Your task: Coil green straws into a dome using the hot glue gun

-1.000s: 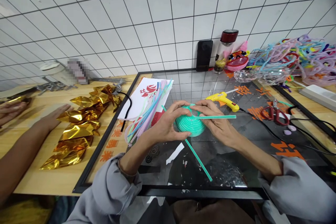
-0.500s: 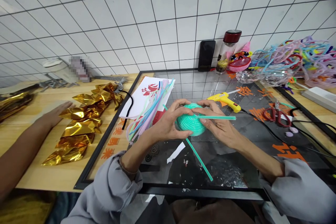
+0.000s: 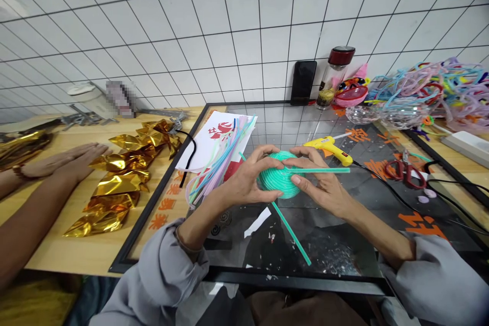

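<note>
Between my two hands is a green coiled dome (image 3: 280, 178), its ridges wound from what look like pipe cleaners. My left hand (image 3: 250, 178) curls around its left side, thumb near the lower edge and fingers over the top. On the right side, my right hand (image 3: 319, 178) grips it with the thumb pressed on the front. A straight green strip (image 3: 328, 170) sticks out to the right from the dome, across my right fingers. Below the dome, another green strip (image 3: 292, 234) slants down over the dark glass board (image 3: 237, 260). The dome's underside is hidden.
A yellow glue gun (image 3: 330, 149) lies behind my right hand, its cord running right past red-handled scissors (image 3: 405, 170). Loose pipe cleaners (image 3: 221, 158) rest on white paper at left. Gold foil (image 3: 118, 183) lies beside a co-worker's hands (image 3: 76, 160). A phone (image 3: 303, 83) and bottle (image 3: 330, 81) stand behind.
My hands keep their hold on the green dome with hardly any shift. The whole view has moved slightly. At left, a second hand of the co-worker now shows beside the first.
</note>
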Action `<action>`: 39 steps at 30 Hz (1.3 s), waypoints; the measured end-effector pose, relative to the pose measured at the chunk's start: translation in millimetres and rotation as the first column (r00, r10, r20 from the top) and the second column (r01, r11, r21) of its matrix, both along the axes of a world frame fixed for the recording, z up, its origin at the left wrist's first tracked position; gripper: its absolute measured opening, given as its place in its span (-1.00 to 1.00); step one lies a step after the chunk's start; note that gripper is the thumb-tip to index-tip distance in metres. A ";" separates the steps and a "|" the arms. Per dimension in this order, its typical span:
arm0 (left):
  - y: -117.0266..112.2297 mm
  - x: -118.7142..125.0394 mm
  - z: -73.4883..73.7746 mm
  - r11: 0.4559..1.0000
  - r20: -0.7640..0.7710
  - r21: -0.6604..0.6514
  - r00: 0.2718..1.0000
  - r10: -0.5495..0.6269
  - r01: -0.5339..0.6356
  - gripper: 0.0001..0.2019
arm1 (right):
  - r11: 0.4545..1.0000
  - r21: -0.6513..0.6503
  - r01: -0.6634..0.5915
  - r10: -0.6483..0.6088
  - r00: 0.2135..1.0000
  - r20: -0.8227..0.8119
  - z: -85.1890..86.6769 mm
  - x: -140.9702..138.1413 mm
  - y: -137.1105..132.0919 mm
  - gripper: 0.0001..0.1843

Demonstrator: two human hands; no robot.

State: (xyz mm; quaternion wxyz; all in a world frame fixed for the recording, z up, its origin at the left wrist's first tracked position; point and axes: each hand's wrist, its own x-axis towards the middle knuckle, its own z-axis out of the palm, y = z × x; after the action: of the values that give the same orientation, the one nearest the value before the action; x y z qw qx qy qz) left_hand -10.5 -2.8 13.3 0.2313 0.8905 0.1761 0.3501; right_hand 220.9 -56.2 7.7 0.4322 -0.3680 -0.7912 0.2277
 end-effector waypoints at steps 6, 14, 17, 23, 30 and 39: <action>0.1 -0.2 1.2 1.000 0.012 0.008 1.000 -0.005 0.005 -0.50 | 0.997 0.073 0.035 -0.027 0.994 -0.102 1.5 -3.3 -1.8 -0.71; -2.0 0.8 0.3 0.999 0.009 -0.031 1.000 -0.009 0.009 -0.50 | 0.991 0.118 0.070 -0.056 0.992 -0.115 0.9 -6.3 1.0 -0.80; -1.5 1.3 -0.1 0.999 0.020 -0.026 0.999 -0.029 0.029 -0.50 | 0.990 0.120 0.074 -0.059 0.991 -0.122 1.5 -6.5 1.6 -0.81; -0.8 1.9 -3.0 0.999 0.018 -0.016 0.999 -0.030 0.030 -0.45 | 0.993 0.102 0.052 -0.039 0.991 -0.131 -0.2 -5.4 3.3 -0.81; -2.0 2.4 -1.0 1.000 0.004 0.001 1.000 -0.025 0.025 -0.42 | 0.993 0.111 0.050 -0.037 0.992 -0.119 -1.7 -4.5 4.1 -0.81; -3.4 2.4 3.0 0.999 -0.010 -0.039 1.000 -0.019 0.019 -0.47 | 0.991 0.120 0.063 -0.048 0.991 -0.123 -1.4 -5.8 4.5 -0.81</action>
State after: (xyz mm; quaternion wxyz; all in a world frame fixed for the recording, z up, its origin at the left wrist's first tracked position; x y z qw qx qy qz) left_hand -8.1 -6.3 16.3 0.2510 0.8893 0.1755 0.3397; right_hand 215.0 -51.6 6.3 0.5070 -0.3480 -0.7659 0.1878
